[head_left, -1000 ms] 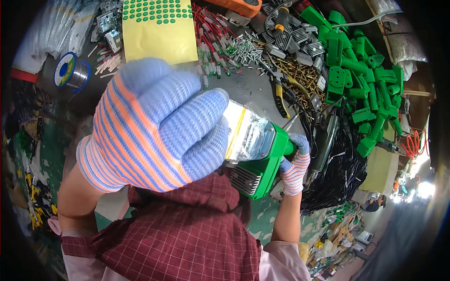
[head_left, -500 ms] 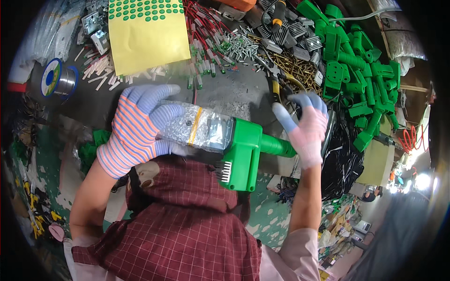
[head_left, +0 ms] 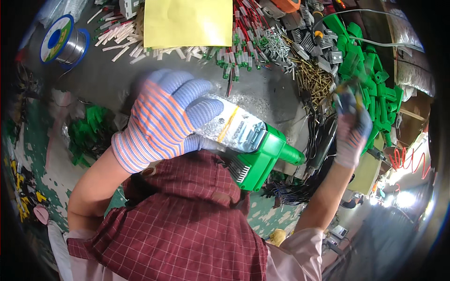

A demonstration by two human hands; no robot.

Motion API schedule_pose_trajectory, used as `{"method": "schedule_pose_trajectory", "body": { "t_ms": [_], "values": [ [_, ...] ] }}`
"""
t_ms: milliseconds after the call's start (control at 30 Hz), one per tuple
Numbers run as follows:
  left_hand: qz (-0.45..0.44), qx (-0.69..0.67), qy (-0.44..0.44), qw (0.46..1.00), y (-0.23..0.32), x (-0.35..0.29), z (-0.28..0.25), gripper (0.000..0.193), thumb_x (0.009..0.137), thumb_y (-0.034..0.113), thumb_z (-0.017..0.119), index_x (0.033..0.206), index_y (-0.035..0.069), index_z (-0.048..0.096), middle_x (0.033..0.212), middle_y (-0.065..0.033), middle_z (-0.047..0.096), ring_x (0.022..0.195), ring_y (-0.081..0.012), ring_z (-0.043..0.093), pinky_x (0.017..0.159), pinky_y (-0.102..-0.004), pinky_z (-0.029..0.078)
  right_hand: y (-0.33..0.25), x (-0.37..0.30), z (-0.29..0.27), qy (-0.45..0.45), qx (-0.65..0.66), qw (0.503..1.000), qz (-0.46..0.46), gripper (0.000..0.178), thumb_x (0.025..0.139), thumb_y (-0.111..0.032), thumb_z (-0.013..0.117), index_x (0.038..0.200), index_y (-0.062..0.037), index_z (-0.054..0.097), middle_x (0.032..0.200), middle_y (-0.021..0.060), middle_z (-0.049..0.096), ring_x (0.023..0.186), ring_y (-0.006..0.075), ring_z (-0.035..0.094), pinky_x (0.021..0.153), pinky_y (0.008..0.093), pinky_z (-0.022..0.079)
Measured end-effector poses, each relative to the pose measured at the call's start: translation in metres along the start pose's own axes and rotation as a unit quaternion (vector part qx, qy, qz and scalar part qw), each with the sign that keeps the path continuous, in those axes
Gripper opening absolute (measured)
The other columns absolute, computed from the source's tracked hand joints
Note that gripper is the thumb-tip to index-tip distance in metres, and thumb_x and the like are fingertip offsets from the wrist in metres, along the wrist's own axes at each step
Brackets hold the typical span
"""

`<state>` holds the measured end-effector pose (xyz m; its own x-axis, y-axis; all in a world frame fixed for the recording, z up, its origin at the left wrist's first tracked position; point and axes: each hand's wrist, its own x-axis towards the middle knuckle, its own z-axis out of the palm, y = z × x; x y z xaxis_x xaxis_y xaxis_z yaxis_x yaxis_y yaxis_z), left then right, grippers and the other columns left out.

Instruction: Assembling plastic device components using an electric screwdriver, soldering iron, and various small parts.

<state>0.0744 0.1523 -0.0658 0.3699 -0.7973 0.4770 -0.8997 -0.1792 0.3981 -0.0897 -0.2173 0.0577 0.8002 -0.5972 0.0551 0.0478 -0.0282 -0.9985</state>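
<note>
My left hand (head_left: 164, 117), in a striped knit glove, is closed around the wrapped end of a tool. That end is a metal part in clear bubble wrap (head_left: 228, 122) with a yellow band round it. It joins a green plastic housing (head_left: 262, 161) with a slotted vent and a round handle pointing right, held above my lap. My right hand (head_left: 352, 124), also gloved, is raised at the right beside the green parts. It is smeared by motion, with fingers closed on what looks like yellow-handled pliers (head_left: 358, 102).
A yellow sheet (head_left: 187, 23) lies at the back over white sleeves (head_left: 124, 40) and red wires (head_left: 246, 25). Brass screws (head_left: 315, 86) and silver screws (head_left: 276, 44) are heaped near green housings (head_left: 382, 89). A solder spool (head_left: 65, 42) stands at the left.
My right hand has moved right, away from the tool's handle; the pliers no longer lie by the brass screws. My left hand and the tool have shifted right and tilted, handle end lower.
</note>
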Motion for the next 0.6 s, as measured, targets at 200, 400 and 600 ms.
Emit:
{"method": "schedule_pose_trajectory", "body": {
  "t_ms": [200,400,600],
  "values": [
    [0.008,-0.007,-0.003,1.0,-0.002,-0.001,-0.004,0.057,0.072,0.061,0.068,0.113,0.021,0.065,0.122,-0.0074,0.059,0.11,-0.0322,0.052,0.096,-0.0504,0.039,-0.037,-0.093,0.026,-0.174,0.262,0.949,0.017,0.065,0.097,-0.051,0.051,0.152,-0.0215,0.035,0.15,0.0164,0.04,0.139,0.037,0.036,0.111,0.0733,0.016],
    [0.005,-0.014,0.004,1.0,-0.001,0.0,0.001,0.058,0.071,0.062,0.068,0.112,0.02,0.066,0.122,-0.0068,0.059,0.11,-0.032,0.052,0.097,-0.05,0.038,-0.014,-0.177,0.062,-0.065,0.101,0.962,0.245,0.044,0.082,-0.011,0.068,0.123,-0.0091,0.052,0.105,0.013,0.059,0.074,0.013,0.054,0.057,0.0266,0.049],
    [0.015,0.026,0.001,1.0,-0.002,-0.003,0.005,0.061,0.07,0.062,0.07,0.112,0.018,0.066,0.122,-0.0071,0.059,0.11,-0.0318,0.052,0.097,-0.05,0.038,-0.043,-0.187,0.104,0.119,-0.266,0.956,0.025,0.048,0.078,-0.01,0.067,0.121,0.0008,0.048,0.099,0.0158,0.059,0.076,0.0207,0.057,0.067,0.0333,0.051]
  ]
}}
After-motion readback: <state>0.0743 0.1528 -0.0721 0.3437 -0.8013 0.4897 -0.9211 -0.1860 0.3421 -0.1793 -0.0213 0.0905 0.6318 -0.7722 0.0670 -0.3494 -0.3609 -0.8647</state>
